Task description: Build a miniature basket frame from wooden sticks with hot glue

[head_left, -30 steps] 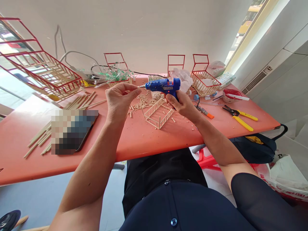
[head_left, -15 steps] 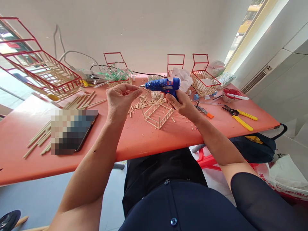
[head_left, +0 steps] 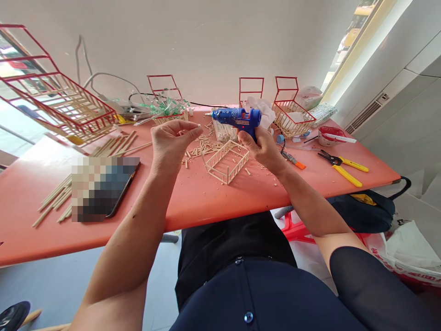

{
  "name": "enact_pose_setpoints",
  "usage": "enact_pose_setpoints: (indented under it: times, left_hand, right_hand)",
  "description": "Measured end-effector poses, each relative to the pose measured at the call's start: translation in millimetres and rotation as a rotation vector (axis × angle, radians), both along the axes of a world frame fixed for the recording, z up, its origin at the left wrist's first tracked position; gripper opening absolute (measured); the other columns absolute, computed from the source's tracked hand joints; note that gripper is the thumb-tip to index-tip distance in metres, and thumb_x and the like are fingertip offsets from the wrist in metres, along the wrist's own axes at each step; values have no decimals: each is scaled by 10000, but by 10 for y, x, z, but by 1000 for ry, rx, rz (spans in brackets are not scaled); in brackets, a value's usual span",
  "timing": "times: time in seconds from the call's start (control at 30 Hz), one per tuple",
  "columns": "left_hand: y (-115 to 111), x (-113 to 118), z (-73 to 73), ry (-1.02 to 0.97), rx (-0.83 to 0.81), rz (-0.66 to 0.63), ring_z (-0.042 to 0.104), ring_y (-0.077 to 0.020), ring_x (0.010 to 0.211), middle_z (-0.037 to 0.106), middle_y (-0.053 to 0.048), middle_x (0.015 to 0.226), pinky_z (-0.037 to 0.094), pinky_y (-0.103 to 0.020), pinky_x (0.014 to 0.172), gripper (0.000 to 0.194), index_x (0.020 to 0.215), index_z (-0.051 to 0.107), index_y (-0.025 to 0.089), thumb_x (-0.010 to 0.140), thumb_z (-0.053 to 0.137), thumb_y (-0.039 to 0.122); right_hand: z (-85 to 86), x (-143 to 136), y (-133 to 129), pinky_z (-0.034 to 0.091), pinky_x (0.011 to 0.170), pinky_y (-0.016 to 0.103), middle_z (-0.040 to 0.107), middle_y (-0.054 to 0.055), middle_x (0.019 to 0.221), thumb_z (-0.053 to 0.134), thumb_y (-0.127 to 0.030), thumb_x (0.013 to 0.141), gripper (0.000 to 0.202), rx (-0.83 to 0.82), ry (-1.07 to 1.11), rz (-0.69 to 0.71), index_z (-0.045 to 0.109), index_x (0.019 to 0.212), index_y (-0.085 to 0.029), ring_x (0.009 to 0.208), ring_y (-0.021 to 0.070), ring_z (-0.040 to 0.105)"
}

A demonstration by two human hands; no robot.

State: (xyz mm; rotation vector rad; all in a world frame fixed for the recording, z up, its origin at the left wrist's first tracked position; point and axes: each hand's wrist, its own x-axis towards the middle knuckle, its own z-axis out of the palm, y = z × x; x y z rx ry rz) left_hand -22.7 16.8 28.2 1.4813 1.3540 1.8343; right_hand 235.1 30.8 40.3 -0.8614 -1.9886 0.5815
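Hands are both held raised over the glossy orange-red tabletop [head_left: 193,202]. By the L hand [head_left: 174,142], a tiny pale stub [head_left: 199,125], prob. wood, is pinched btwn thumb & fingertip, its end left showing. By the R hand [head_left: 257,142], a blue plastic pistol-shaped glue gun [head_left: 234,117] is gripped round the handle, nozzle aimed L; whether the trigger is squeezed can't be told.

Small open rectangular frame of thin pale wood sticks [head_left: 228,174] is set on the tabletop, below & btwn the hands in view, to the R of the L fingertips. Its long axis is slanted from near-L to far-R, w/ upright posts seen at some corners. Its far-R end is almost overlapped by the R hand in view, so R is judged the nearer; exact height of either hand above it can't be judged.

Vs. half a sec. ago: nozzle was then held at the stub; now it's been drawn off up & to the R, w/ a gap left. L hand & wood frame are basically unmoved. Just beyond, short pale wood offcuts [head_left: 203,149] are scattered.
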Motion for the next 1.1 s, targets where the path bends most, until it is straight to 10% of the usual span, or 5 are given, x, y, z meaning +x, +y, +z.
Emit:
enact_pose_setpoints:
  times: [0.2,0.6,0.93,1.1]
  left_hand:
    - [68,-122,22,-148,89,1,626,-126,756,687,22,745,550,-388,770,374,801,742,219,646,960,480]
    - [105,-222,73,-261,142,49,561,-115,676,624,63,618,456,-386,693,563,760,747,253,461,1046,626]
    - [80,-152,44,-213,115,48,565,-120,642,677,59,624,502,-390,694,509,728,797,265,462,1053,616]
    - [92,-156,-24,-178,101,40,599,-122,671,689,53,664,528,-377,703,432,769,804,225,566,1049,516]
  right_hand:
    - [107,168,89,513,1106,495,660,166,1265,437,-610,1106,516,279,-161,-241,599,1392,-213,1273,340,604]
    - [889,1003,-19,499,1097,511,611,216,1431,404,-558,1136,515,497,-567,-667,561,1469,-197,1349,349,577]
    - [-118,1189,-288,539,1001,530,652,271,1346,468,-160,1043,435,167,-1023,-572,610,1442,-62,1242,394,616]
    - [-297,1118,-338,518,1026,521,639,296,1347,577,-231,1010,560,129,-1015,-578,524,1525,-18,1217,404,620]
